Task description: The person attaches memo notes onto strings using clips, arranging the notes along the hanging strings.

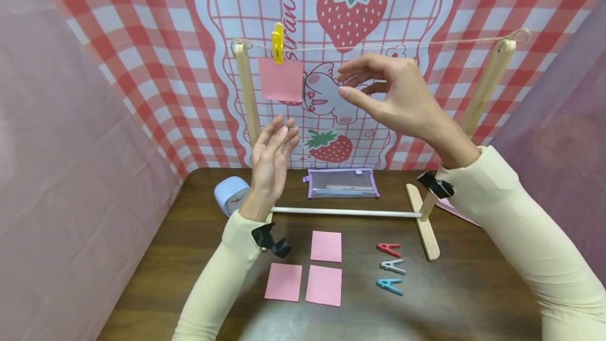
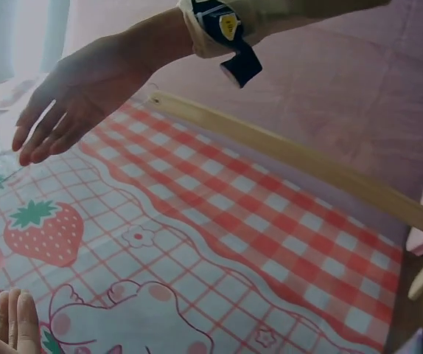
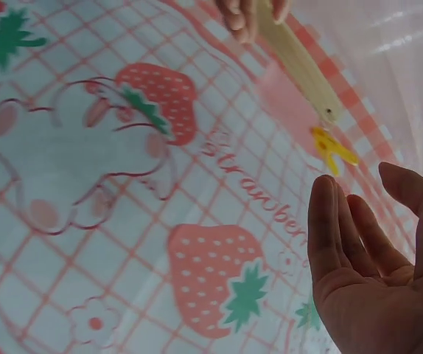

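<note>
A pink square of paper (image 1: 281, 82) hangs from a thin string (image 1: 440, 42), held by a yellow clothespin (image 1: 278, 43). Just below the paper, my left hand (image 1: 271, 162) is raised with its fingers loosely straight, holding nothing. My right hand (image 1: 395, 93) is to the right of the paper under the string, apart from both, its fingers gently bent and nothing between them. In the right wrist view, the right palm (image 3: 381, 295) faces up near the yellow clothespin (image 3: 332, 150). On the table lie three pink paper squares (image 1: 326, 246) and red (image 1: 389, 249), grey (image 1: 393, 266) and blue (image 1: 390, 286) clothespins.
Two wooden posts (image 1: 490, 83) carry the string, with a white rod (image 1: 345, 211) joining them low down. Behind the rod are a purple-edged mesh pouch (image 1: 343, 182) and a light blue clock (image 1: 231, 193). A strawberry-print cloth (image 1: 165, 62) hangs behind.
</note>
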A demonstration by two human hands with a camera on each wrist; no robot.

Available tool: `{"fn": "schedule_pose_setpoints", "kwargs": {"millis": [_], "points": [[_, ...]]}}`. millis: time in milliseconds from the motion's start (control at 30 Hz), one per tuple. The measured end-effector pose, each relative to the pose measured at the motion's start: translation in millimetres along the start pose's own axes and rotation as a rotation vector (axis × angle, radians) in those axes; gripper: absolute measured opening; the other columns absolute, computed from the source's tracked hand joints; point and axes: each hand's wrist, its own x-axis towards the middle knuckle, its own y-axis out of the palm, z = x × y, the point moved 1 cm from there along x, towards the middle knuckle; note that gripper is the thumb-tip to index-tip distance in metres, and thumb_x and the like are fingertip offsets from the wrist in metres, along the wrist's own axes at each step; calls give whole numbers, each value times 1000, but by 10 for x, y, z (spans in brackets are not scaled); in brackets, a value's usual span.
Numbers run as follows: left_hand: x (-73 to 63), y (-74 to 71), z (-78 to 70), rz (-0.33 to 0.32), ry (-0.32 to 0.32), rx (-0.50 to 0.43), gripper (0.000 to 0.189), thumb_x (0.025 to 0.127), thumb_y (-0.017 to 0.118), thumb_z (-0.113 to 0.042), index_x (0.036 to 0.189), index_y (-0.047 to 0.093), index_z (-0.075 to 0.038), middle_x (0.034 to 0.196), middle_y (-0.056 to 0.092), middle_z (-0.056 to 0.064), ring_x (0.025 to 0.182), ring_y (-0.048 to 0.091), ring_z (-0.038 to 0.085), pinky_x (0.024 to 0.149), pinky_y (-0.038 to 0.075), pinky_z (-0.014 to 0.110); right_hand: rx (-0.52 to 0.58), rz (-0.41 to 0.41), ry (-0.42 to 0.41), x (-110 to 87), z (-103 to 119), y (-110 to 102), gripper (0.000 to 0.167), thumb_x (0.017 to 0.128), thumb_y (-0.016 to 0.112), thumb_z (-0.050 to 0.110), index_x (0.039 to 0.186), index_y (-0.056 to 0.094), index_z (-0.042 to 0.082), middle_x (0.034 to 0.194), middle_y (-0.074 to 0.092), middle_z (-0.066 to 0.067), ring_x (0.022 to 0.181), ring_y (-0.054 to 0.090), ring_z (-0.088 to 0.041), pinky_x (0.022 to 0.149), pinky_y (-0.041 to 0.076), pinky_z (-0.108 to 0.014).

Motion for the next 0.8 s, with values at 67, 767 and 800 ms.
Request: {"fn": "schedule_pose_setpoints", "kwargs": {"millis": [67,767,800], "points": [[-45,-49,42,21,-15,40,39,106,55,-7,144,50,0,127,66,5,113,68,18,105,57,28,-32,16,6,-105,-76,2,29,98,74,22,125,73,10,118,78,-1,98,68,4,90,58,-12],[-437,-489,546,93,-287,316,48,98,65,2,143,51,6,124,70,3,111,71,14,107,59,37,-95,136,174,-1136,-709,35,29,92,80,15,120,75,16,109,79,1,92,72,-3,81,57,-7],[-468,-518,568,88,-297,331,48,97,65,2,143,52,6,125,70,3,109,71,13,105,60,36,-86,144,194,-1199,-751,66,28,93,80,16,120,75,17,108,79,2,92,72,-3,81,57,-8]]}}
